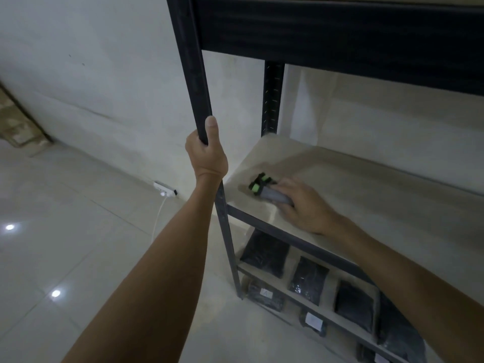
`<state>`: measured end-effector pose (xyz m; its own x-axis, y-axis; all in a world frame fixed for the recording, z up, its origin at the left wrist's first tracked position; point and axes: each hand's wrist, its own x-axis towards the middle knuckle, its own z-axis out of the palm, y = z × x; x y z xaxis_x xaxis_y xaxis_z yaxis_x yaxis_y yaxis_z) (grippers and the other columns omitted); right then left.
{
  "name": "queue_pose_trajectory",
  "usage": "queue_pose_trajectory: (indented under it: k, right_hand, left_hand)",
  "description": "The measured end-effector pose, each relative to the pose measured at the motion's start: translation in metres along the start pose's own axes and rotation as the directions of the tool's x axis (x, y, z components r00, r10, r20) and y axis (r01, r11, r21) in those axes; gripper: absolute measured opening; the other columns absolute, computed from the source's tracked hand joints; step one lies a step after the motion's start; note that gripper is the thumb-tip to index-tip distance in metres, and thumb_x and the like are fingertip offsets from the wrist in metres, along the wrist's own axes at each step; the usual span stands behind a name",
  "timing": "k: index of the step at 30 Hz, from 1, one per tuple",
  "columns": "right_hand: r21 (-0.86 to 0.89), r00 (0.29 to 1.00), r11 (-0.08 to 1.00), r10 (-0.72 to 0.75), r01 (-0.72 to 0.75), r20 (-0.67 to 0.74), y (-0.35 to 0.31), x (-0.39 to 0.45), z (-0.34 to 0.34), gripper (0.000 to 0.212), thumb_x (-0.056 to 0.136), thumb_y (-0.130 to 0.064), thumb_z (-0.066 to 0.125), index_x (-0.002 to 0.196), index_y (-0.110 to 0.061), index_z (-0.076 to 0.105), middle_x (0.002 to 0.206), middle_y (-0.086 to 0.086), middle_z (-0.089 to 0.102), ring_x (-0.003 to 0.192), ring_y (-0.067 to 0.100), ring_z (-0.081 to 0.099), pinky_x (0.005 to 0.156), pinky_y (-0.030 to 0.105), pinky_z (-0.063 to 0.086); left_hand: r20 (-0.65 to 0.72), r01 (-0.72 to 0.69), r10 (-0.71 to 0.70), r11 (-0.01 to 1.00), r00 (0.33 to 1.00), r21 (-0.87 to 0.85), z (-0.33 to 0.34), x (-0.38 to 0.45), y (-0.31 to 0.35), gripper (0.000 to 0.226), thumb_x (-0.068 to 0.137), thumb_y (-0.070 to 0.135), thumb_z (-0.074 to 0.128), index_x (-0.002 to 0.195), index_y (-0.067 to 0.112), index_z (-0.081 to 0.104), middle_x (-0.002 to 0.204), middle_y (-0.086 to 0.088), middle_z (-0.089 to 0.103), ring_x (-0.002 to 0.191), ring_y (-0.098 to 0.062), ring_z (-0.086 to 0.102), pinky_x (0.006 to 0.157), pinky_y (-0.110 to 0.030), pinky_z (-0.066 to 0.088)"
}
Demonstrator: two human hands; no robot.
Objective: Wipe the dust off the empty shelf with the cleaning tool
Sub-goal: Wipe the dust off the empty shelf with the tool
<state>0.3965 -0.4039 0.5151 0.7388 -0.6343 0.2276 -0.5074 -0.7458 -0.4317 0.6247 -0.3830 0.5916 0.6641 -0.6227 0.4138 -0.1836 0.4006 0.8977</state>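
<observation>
Cleaning tool (264, 188) down on empty shelf (353, 189), near-left corner. Right hand (301, 205) wrapped round grey handle; green-black head pointing far-left. Looks light, rigid, easy one-handed; best held mid-handle. Left hand (207, 155) clenched on black upright post (195, 82), steadying rack.

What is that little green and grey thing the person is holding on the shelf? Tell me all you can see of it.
The cleaning tool is small, with a grey handle that looks like plastic and a black head with bright green parts. It lies low and tilted on the pale empty shelf, near its front left corner, head pointing toward the back left. The right hand grips the handle, covering its end. The picture is blurred, so finer parts cannot be told.
</observation>
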Motion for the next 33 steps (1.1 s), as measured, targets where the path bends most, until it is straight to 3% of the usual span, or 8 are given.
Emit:
queue_pose_trajectory:
  k: [3, 6, 9, 15, 20, 24, 28, 33]
  right_hand:
    - [0.104, 0.998, 0.994, -0.051, 0.045, 0.048, -0.03, -0.014, 0.004, 0.034, 0.093, -0.018, 0.054, 0.126, -0.013, 0.063, 0.11, 0.006, 0.062, 0.099, 0.014, 0.052, 0.084, 0.029, 0.043]
    - [0.269, 0.984, 0.963, -0.072, 0.026, 0.161, -0.057, -0.027, 0.002, 0.015, 0.094, -0.006, 0.058, 0.104, -0.007, 0.069, 0.095, 0.005, 0.063, 0.086, 0.01, 0.055, 0.075, 0.028, 0.045]
    - [0.414, 0.997, 0.91, -0.021, -0.014, 0.079, -0.059, -0.023, -0.022, 0.015, 0.099, -0.014, 0.059, 0.106, -0.009, 0.072, 0.098, 0.002, 0.069, 0.088, 0.007, 0.065, 0.075, 0.026, 0.052]
    - [0.038, 0.949, 0.959, 0.284, -0.281, -0.137, 0.032, 0.028, -0.045, 0.018, 0.1, -0.035, 0.05, 0.094, -0.023, 0.061, 0.09, -0.003, 0.058, 0.08, 0.022, 0.058, 0.068, 0.037, 0.048]
    - [-0.092, 0.996, 0.992, 0.084, -0.087, -0.042, 0.007, 0.004, -0.002, 0.036, 0.098, -0.024, 0.053, 0.132, -0.014, 0.058, 0.117, 0.004, 0.059, 0.102, 0.022, 0.053, 0.087, 0.043, 0.05]
    - [0.032, 0.998, 0.999, -0.034, 0.033, 0.05, -0.04, -0.02, 0.009, 0.041, 0.093, -0.013, 0.059, 0.134, -0.014, 0.058, 0.122, 0.004, 0.06, 0.109, 0.017, 0.051, 0.093, 0.033, 0.046]
    - [0.276, 0.966, 0.957, -0.149, 0.087, 0.213, -0.078, -0.039, 0.001, 0.028, 0.092, -0.004, 0.056, 0.116, -0.016, 0.066, 0.104, 0.0, 0.06, 0.096, 0.008, 0.054, 0.081, 0.023, 0.046]
    - [0.226, 0.979, 0.96, 0.189, -0.167, -0.078, -0.022, 0.002, -0.057, 0.011, 0.099, -0.016, 0.059, 0.102, -0.023, 0.068, 0.09, -0.006, 0.066, 0.08, 0.011, 0.063, 0.071, 0.032, 0.05]
  left_hand:
    - [0.007, 0.009, -0.009, 1.0, 1.0, -0.006, 0.0, 0.001, -0.001, 0.055, 0.085, 0.066, 0.043, 0.056, 0.021, 0.03, 0.053, 0.002, 0.026, 0.05, -0.016, 0.023, 0.051, -0.028, 0.021]
    - [0.011, 0.007, -0.007, 1.0, 1.0, -0.005, -0.001, 0.001, -0.001, 0.055, 0.086, 0.066, 0.043, 0.057, 0.021, 0.03, 0.054, 0.002, 0.026, 0.05, -0.017, 0.022, 0.051, -0.03, 0.019]
    - [0.008, 0.01, -0.01, 1.0, 1.0, -0.014, -0.001, 0.0, 0.0, 0.053, 0.085, 0.066, 0.044, 0.056, 0.023, 0.032, 0.053, 0.004, 0.027, 0.049, -0.015, 0.024, 0.051, -0.028, 0.02]
    - [-0.006, 0.007, -0.007, 0.999, 1.0, 0.037, 0.0, -0.003, 0.004, 0.057, 0.083, 0.068, 0.04, 0.057, 0.017, 0.035, 0.053, 0.002, 0.031, 0.047, -0.011, 0.029, 0.047, -0.022, 0.026]
    - [-0.013, 0.021, -0.021, 1.0, 1.0, -0.004, 0.001, -0.003, 0.005, 0.054, 0.082, 0.067, 0.042, 0.056, 0.02, 0.032, 0.053, 0.004, 0.028, 0.048, -0.012, 0.025, 0.048, -0.025, 0.023]
    - [0.017, 0.012, -0.011, 1.0, 1.0, -0.02, 0.0, -0.002, 0.003, 0.055, 0.084, 0.067, 0.044, 0.057, 0.02, 0.03, 0.054, 0.003, 0.026, 0.049, -0.015, 0.022, 0.05, -0.028, 0.02]
    - [0.023, 0.015, -0.015, 1.0, 1.0, -0.022, -0.001, -0.001, 0.001, 0.061, 0.084, 0.073, 0.044, 0.057, 0.021, 0.028, 0.055, 0.001, 0.023, 0.05, -0.016, 0.019, 0.052, -0.03, 0.018]
    - [0.037, 0.026, -0.024, 0.998, 0.999, -0.056, -0.001, 0.0, 0.002, 0.068, 0.07, 0.094, 0.046, 0.055, 0.029, 0.03, 0.052, 0.013, 0.026, 0.049, -0.013, 0.02, 0.051, -0.028, 0.018]
